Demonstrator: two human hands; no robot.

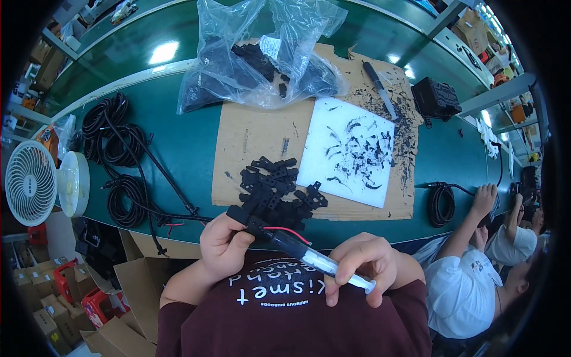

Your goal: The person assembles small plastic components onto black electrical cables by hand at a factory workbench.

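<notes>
My left hand (225, 245) is closed around a small black plastic part (238, 215) at the end of a black cable. A thin red wire (288, 231) curves out to the right of it. In my right hand (366, 265) is a syringe (318, 260), clear toward the plunger end and dark toward the tip, slanting up to the left. Its tip meets or overlaps the held part; contact cannot be made out. Just beyond my left hand lies a pile of small black brackets (270, 184) on the cardboard's near edge.
A white sheet (318, 157) with black smears lies on the cardboard (256, 134). Beyond are a clear bag (208, 77) of black parts, a slim black-and-pale tool (380, 89) and a black box (437, 98). Cable coils (122, 143) and a fan (33, 183) stand left; another person (461, 285) sits right.
</notes>
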